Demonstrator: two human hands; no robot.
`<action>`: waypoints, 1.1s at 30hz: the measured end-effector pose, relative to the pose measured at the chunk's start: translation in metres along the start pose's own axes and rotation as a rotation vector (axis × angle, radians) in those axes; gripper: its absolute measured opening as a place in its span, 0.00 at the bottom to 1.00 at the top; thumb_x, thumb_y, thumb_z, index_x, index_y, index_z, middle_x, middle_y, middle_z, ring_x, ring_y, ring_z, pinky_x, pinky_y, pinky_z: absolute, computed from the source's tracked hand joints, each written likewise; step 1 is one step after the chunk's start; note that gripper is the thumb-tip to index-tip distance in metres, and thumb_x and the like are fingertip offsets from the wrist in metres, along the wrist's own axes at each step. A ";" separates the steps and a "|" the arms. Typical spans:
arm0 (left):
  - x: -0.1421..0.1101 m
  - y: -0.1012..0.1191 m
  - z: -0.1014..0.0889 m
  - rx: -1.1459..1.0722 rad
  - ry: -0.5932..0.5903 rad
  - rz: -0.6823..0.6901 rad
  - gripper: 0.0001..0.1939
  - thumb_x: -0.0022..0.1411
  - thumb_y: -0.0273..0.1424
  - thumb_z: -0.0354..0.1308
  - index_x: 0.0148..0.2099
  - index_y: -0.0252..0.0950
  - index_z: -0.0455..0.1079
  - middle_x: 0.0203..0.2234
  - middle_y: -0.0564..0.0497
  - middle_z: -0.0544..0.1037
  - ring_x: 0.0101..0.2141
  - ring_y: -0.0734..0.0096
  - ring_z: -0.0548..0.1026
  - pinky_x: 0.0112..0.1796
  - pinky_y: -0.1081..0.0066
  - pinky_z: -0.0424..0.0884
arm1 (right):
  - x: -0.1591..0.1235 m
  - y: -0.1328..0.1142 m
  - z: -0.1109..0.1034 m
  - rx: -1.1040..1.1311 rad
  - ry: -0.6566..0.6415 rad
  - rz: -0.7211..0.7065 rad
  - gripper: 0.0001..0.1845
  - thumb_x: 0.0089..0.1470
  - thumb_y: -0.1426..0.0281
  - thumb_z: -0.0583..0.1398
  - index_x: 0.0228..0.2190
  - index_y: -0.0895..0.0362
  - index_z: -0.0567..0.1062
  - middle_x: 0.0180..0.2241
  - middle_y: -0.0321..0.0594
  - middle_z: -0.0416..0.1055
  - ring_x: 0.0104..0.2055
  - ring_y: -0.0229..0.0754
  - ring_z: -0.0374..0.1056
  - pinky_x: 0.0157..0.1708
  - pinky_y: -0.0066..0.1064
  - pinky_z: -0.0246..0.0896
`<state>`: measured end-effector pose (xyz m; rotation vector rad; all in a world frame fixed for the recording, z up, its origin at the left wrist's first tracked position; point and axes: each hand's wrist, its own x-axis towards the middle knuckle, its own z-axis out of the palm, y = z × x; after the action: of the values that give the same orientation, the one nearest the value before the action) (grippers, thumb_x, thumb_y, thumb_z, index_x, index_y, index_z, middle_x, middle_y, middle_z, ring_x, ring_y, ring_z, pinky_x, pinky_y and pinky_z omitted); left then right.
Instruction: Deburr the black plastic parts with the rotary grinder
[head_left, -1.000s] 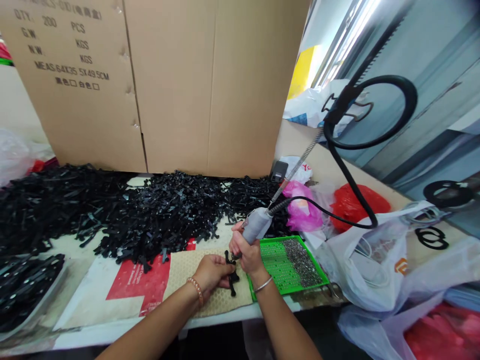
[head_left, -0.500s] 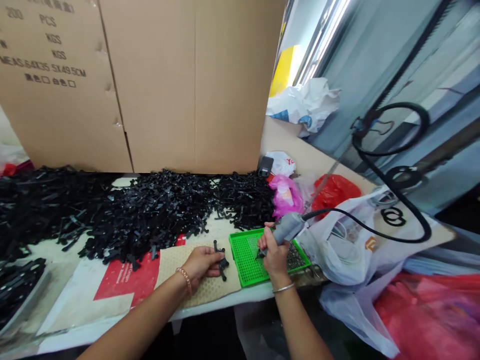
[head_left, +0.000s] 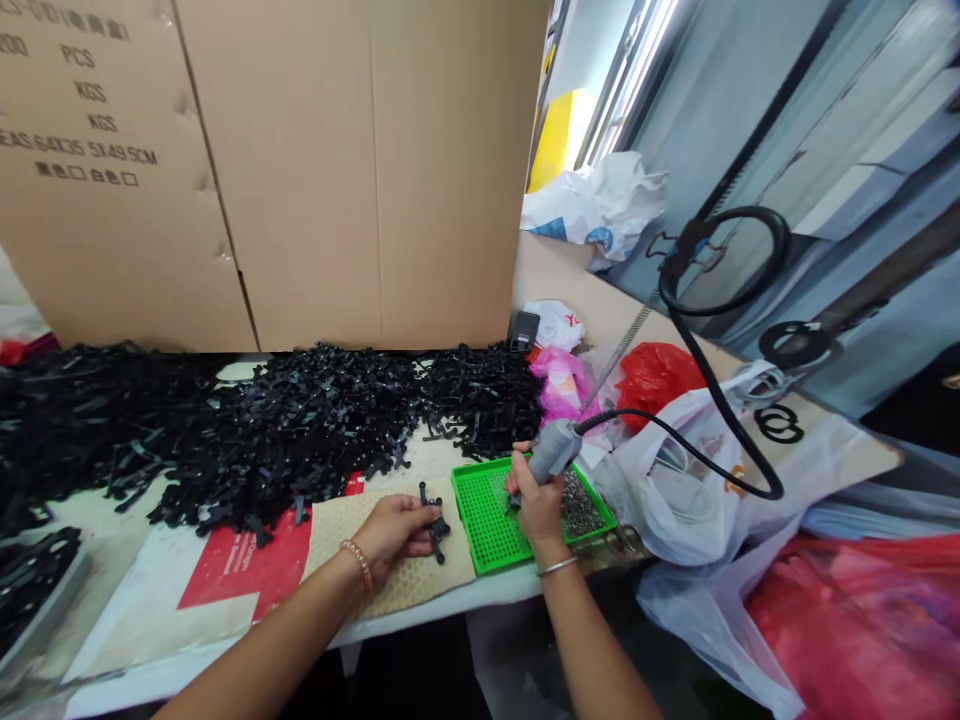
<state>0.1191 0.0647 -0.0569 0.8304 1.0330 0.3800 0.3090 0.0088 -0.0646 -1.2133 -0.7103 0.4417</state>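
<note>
Between thumb and fingers, my left hand [head_left: 397, 535] pinches a small jointed black plastic part [head_left: 435, 525] over a tan textured mat [head_left: 420, 585]. My right hand [head_left: 538, 495] is wrapped round a grey electric screwdriver [head_left: 553, 450], its cord leaving from the top. The tool's tip points down over a green perforated tray [head_left: 480, 520]. Small metal screws [head_left: 581, 505] lie in the tray's right part. Whether the tip touches a screw is hidden by my fingers.
Large heaps of black plastic parts [head_left: 300, 430] cover the back of the table before a tall cardboard box [head_left: 375, 180]. Plastic bags [head_left: 690, 480] crowd the right side. A black cable [head_left: 720, 400] loops there from a spring hanger. A bin of black parts [head_left: 37, 590] stands at left.
The screwdriver now stands more upright and slightly further left, and its hanging cable has swung left. The view has shifted a little. My left hand keeps its hold.
</note>
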 end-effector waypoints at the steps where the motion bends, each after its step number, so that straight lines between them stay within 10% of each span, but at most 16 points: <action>1: 0.000 0.000 0.000 -0.002 -0.001 0.003 0.14 0.49 0.26 0.68 0.23 0.33 0.64 0.16 0.54 0.73 0.17 0.79 0.69 0.21 0.77 0.72 | 0.000 0.000 0.000 -0.006 -0.001 -0.002 0.17 0.49 0.58 0.64 0.35 0.57 0.71 0.16 0.27 0.58 0.16 0.36 0.54 0.17 0.27 0.52; 16: -0.001 0.000 0.002 -0.012 0.007 0.001 0.13 0.49 0.27 0.69 0.25 0.31 0.66 0.19 0.51 0.76 0.17 0.79 0.70 0.20 0.78 0.71 | 0.000 -0.016 0.003 0.101 -0.001 0.004 0.16 0.48 0.62 0.66 0.37 0.56 0.71 0.15 0.25 0.59 0.17 0.34 0.54 0.18 0.26 0.52; 23: 0.005 -0.005 0.000 -0.007 -0.009 0.024 0.13 0.48 0.29 0.69 0.26 0.31 0.67 0.22 0.49 0.77 0.19 0.76 0.72 0.21 0.76 0.72 | -0.025 -0.062 0.049 0.440 -0.094 0.138 0.15 0.48 0.63 0.65 0.37 0.55 0.69 0.14 0.22 0.52 0.15 0.30 0.47 0.18 0.23 0.50; 33: 0.009 -0.010 -0.002 -0.015 -0.046 0.064 0.15 0.47 0.32 0.70 0.27 0.30 0.67 0.21 0.49 0.76 0.19 0.76 0.71 0.21 0.74 0.71 | -0.041 -0.043 0.078 0.396 -0.180 0.268 0.18 0.45 0.61 0.67 0.34 0.54 0.67 0.14 0.22 0.52 0.15 0.30 0.47 0.18 0.23 0.47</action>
<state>0.1210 0.0646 -0.0700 0.8560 0.9613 0.4204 0.2225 0.0229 -0.0207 -0.9011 -0.5785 0.8803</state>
